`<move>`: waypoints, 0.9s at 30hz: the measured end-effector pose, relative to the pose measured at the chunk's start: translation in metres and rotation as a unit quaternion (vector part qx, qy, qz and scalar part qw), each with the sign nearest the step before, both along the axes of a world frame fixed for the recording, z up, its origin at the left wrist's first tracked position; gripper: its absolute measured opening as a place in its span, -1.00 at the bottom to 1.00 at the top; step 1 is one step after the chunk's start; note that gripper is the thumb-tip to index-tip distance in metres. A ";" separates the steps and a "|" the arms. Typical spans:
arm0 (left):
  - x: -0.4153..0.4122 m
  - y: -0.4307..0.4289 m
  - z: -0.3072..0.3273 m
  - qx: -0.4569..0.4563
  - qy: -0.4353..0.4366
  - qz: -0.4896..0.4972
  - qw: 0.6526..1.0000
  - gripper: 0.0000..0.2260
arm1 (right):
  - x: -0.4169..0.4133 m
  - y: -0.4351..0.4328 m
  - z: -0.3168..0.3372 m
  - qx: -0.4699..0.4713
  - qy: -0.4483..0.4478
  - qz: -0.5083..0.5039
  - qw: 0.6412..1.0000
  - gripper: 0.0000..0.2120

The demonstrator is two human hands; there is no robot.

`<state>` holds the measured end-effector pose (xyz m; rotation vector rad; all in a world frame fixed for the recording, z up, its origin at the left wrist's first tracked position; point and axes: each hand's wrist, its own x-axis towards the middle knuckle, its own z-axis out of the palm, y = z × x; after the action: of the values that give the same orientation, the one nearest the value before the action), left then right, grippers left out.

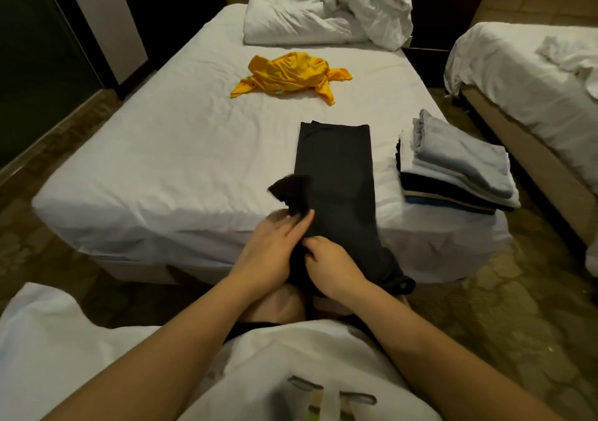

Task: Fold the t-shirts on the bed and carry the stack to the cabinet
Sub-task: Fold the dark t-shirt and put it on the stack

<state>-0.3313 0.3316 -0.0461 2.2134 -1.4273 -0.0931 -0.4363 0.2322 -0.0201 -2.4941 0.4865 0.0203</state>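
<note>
White sheets cover the bed that fills the middle of the frame. A black shirt lies on it just right of centre, folded into a long strip whose near end hangs over the bed's edge. At that end the left hand, blurred, seems to pinch a loose flap between thumb and fingers. The right hand curls round the strip's edge beside it.

The flap probably needs tucking flat along the strip before the hanging end is folded up. Keeping both long edges parallel should give a tidy rectangle.

A crumpled duvet sits top centre, and a second bed stands at the right edge. The stack of folded shirts rests on the bed's right corner, near the strip but apart from it. A yellow shirt, still bunched up, waits above centre. Nothing blocks the fold.
</note>
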 end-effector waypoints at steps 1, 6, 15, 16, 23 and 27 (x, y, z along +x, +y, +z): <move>0.001 0.000 0.001 -0.001 0.024 -0.020 1.000 -0.39 | -0.001 -0.002 0.000 0.027 -0.026 -0.044 0.998 -0.68; 0.005 0.015 0.001 -0.032 0.160 -0.073 0.984 -0.30 | -0.002 -0.020 0.011 0.352 -0.125 -0.318 0.872 -0.74; -0.001 0.025 0.014 -0.016 0.201 -0.023 0.979 -0.43 | 0.003 -0.043 0.014 -0.188 0.058 -0.011 0.980 -0.50; -0.001 0.026 0.014 -0.016 0.202 -0.020 0.979 -0.45 | 0.005 -0.045 0.011 -0.201 0.055 0.018 0.978 -0.56; -0.001 0.027 0.013 -0.018 0.160 -0.003 0.987 -0.53 | 0.005 -0.067 0.014 -0.301 -0.180 0.058 0.935 -0.78; 0.002 0.026 0.009 0.010 0.141 -0.031 0.989 -0.56 | -0.015 -0.079 0.000 -0.232 -0.074 0.086 0.966 -0.69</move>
<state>-0.3296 0.3575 -0.0367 2.0718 -1.3412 -0.4266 -0.4512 0.1528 -0.0199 -2.9624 0.2255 -0.2361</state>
